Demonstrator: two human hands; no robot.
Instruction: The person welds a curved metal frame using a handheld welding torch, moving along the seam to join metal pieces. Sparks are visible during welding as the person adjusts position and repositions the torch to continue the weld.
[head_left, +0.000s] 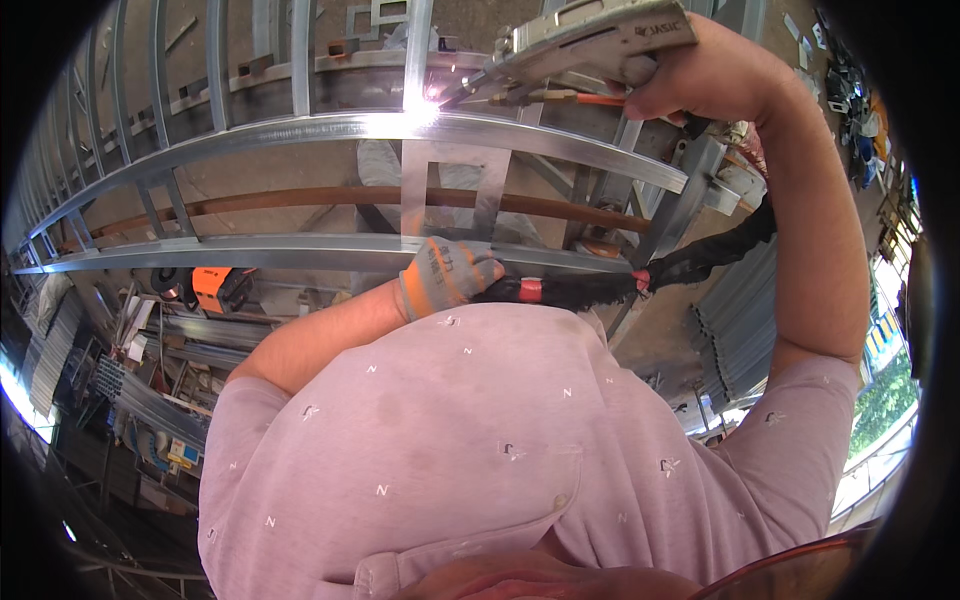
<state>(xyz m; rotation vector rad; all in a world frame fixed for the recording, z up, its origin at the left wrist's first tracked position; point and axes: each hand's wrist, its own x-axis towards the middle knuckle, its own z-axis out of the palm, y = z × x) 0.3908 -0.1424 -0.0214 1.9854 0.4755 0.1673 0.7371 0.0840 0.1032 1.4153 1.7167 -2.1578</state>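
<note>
Rust-brown bar [300, 197] runs lengthwise across the view, between the two long rails of the silver metal frame. Left, below the frame: orange-and-black box [222, 288] beside a dark round part. Right: ribbed sheets [735, 320] lying near the black sleeved cable [585, 288], which bears red bands. Wearer's pale pink shirt [450, 430] fills the lower middle and blocks the view there.

Silver metal frame [300, 128] lies across the upper half, in front of the wearer: shiny, with many crossbars running away from the far rail. Welding gun [600, 45], worn grey-beige, slants in from upper right, its nozzle just beside a white glare [425, 108] at a crossbar joint. Right hand [725, 70], bare, grips the gun's rear end. Left hand [445, 275], in a grey-and-orange glove, is closed on the black sleeved cable by the near rail.

Joint itself washed out by glare; gun's top edge cut off; cable's course past the left hand hidden by the shirt; dark objects at the fisheye rim hard to make out
</note>
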